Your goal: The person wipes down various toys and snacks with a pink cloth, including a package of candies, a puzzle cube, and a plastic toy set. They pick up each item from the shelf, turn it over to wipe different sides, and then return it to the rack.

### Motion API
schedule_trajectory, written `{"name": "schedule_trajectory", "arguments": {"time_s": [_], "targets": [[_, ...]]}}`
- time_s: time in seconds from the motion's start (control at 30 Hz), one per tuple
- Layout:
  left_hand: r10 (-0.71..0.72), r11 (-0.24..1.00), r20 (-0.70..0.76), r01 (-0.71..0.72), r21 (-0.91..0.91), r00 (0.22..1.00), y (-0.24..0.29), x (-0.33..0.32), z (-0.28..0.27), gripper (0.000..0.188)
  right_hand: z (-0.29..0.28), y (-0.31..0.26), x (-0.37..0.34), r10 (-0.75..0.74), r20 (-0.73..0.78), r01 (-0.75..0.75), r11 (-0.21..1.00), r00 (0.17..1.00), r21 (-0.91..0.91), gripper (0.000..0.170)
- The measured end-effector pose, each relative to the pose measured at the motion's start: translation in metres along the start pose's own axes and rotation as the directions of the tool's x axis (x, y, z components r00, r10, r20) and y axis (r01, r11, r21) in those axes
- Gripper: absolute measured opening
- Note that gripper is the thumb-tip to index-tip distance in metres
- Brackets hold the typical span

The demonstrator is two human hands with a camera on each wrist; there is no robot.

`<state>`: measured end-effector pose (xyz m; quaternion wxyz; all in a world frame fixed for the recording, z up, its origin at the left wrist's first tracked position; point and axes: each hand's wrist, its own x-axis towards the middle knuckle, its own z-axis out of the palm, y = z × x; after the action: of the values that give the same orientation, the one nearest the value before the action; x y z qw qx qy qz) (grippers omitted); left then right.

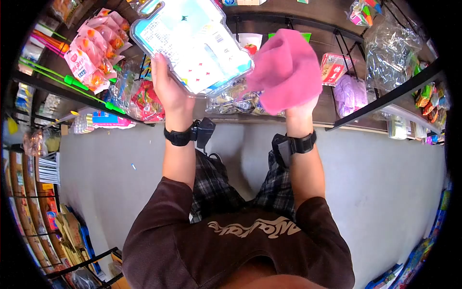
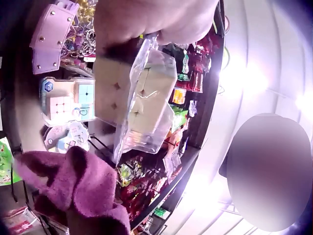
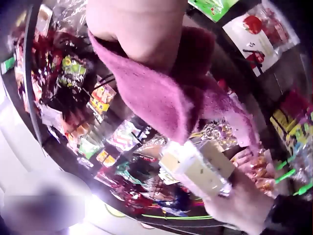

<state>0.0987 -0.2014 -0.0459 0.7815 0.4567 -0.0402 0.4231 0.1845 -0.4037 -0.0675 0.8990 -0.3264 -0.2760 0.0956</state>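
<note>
My left hand (image 1: pixel 169 94) holds a clear plastic blister pack (image 1: pixel 219 60) by its lower left edge, with the printed white-and-blue card facing up. In the left wrist view, pale cube shapes with small dark marks show inside the pack (image 2: pixel 151 93). My right hand (image 1: pixel 304 107) grips a pink cloth (image 1: pixel 286 72), which bunches over the fingers and hides most of them. The cloth (image 3: pixel 151 98) hangs in loose folds beneath the right hand in the right wrist view. Its left edge comes close to the pack's right end.
Dark shelves in front carry pink snack bags (image 1: pixel 91 48), green sticks (image 1: pixel 72 81), a purple cloth (image 1: pixel 350 94) and clear plastic bags (image 1: pixel 392 55). A packaged puzzle cube set (image 2: pixel 66 102) sits on the shelf. Black shelf bars (image 1: pixel 385 94) cross both sides above the grey floor (image 1: pixel 375 178).
</note>
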Motion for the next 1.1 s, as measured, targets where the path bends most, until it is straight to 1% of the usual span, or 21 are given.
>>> {"name": "schedule_trajectory", "arguments": {"time_s": [0.03, 0.07, 0.1, 0.17, 0.2, 0.27, 0.33, 0.43, 0.5, 0.53, 0.6, 0.63, 0.7, 0.77, 0.8, 0.87, 0.9, 0.93, 0.97, 1.07, 1.1], "targets": [[-0.035, 0.999, 0.002, 0.035, -0.034, 0.999, 0.0, 0.002, -0.002, 0.041, 0.015, -0.009, -0.005, -0.078, 0.073, 0.106, 0.741, 0.994, -0.663, 0.04], [-0.07, 0.995, 0.004, 0.07, -0.068, 0.998, -0.001, 0.002, -0.003, 0.041, 0.023, -0.013, -0.008, -0.086, 0.177, 0.185, 0.1, 0.98, -0.978, 0.035], [-0.072, 0.995, 0.003, 0.072, -0.067, 0.997, -0.001, 0.002, -0.002, 0.041, 0.015, -0.006, -0.008, -0.084, 0.175, 0.184, 0.1, 0.981, -0.978, 0.035], [-0.11, 0.989, 0.005, 0.11, -0.104, 0.994, -0.002, 0.002, -0.001, 0.041, -0.01, 0.018, -0.008, -0.212, 0.09, 0.186, 0.495, 0.973, -0.849, 0.037], [-0.108, 0.989, 0.004, 0.107, -0.103, 0.994, -0.003, 0.001, 0.0, 0.041, -0.012, 0.022, -0.007, -0.229, 0.042, 0.179, 0.619, 0.973, -0.764, 0.038], [-0.078, 0.995, 0.015, 0.079, -0.064, 0.997, -0.004, 0.0, 0.001, 0.04, -0.012, 0.025, -0.011, -0.214, -0.004, 0.153, 0.711, 0.977, -0.686, 0.038], [-0.066, 0.997, 0.002, 0.066, -0.034, 0.998, -0.001, -0.004, 0.007, 0.04, -0.009, 0.028, -0.018, -0.196, -0.012, 0.139, 0.733, 0.98, -0.666, 0.039], [-0.031, 0.999, 0.076, 0.033, -0.026, 0.997, -0.002, -0.008, 0.011, 0.04, -0.006, 0.04, -0.034, -0.162, -0.003, 0.117, 0.727, 0.987, -0.677, 0.04], [-0.003, 1.0, 0.159, 0.007, -0.022, 0.987, -0.003, -0.01, 0.014, 0.035, -0.006, 0.05, -0.04, -0.155, 0.0, 0.113, 0.721, 0.988, -0.684, 0.041], [-0.007, 1.0, 0.159, 0.01, -0.02, 0.987, -0.004, -0.011, 0.012, 0.035, -0.007, 0.055, -0.042, -0.157, -0.003, 0.113, 0.721, 0.988, -0.683, 0.041], [-0.058, 0.987, 0.189, 0.028, 0.158, 0.98, -0.006, -0.013, 0.009, 0.035, -0.01, 0.062, -0.038, -0.164, -0.016, 0.111, 0.736, 0.986, -0.668, 0.042], [-0.067, 0.985, 0.246, 0.025, 0.171, 0.967, -0.005, -0.013, 0.008, 0.035, -0.011, 0.065, -0.036, -0.169, -0.022, 0.113, 0.747, 0.985, -0.655, 0.042], [-0.094, 0.981, 0.273, 0.043, 0.187, 0.957, -0.006, -0.013, 0.006, 0.035, -0.01, 0.067, -0.031, -0.17, -0.031, 0.111, 0.76, 0.985, -0.641, 0.042], [-0.118, 0.978, 0.298, 0.059, 0.2, 0.947, -0.006, -0.012, 0.006, 0.035, -0.009, 0.071, -0.024, -0.098, -0.139, 0.029, 0.903, 0.985, -0.429, 0.042], [-0.12, 0.98, 0.289, 0.066, 0.19, 0.95, -0.007, -0.012, 0.006, 0.035, -0.002, 0.07, -0.024, -0.099, -0.139, 0.03, 0.902, 0.985, -0.431, 0.042], [-0.122, 0.981, 0.279, 0.073, 0.179, 0.952, -0.006, -0.011, 0.007, 0.034, 0.017, 0.06, -0.027, -0.334, -0.132, 0.172, 0.739, 0.933, -0.652, 0.039], [-0.161, 0.978, 0.281, 0.114, 0.175, 0.946, -0.005, -0.011, 0.006, 0.034, 0.025, 0.05, -0.027, -0.334, -0.132, 0.172, 0.738, 0.933, -0.652, 0.039], [-0.198, 0.973, 0.283, 0.154, 0.171, 0.939, -0.004, -0.011, 0.006, 0.033, 0.032, 0.037, -0.026, -0.226, -0.204, 0.099, 0.864, 0.953, -0.493, 0.038], [-0.197, 0.973, 0.282, 0.153, 0.171, 0.939, -0.003, -0.011, 0.005, 0.033, 0.035, 0.031, -0.026, -0.104, -0.252, 0.021, 0.95, 0.962, -0.311, 0.038], [-0.196, 0.961, 0.343, 0.11, 0.255, 0.919, -0.002, -0.011, 0.001, 0.033, 0.026, 0.027, -0.022, -0.083, -0.278, -0.033, 0.92, 0.957, -0.39, 0.038], [-0.221, 0.954, 0.372, 0.121, 0.273, 0.902, 0.001, -0.011, 0.001, 0.033, 0.014, 0.03, -0.019, -0.156, -0.205, 0.045, 0.886, 0.966, -0.461, 0.036]]}}
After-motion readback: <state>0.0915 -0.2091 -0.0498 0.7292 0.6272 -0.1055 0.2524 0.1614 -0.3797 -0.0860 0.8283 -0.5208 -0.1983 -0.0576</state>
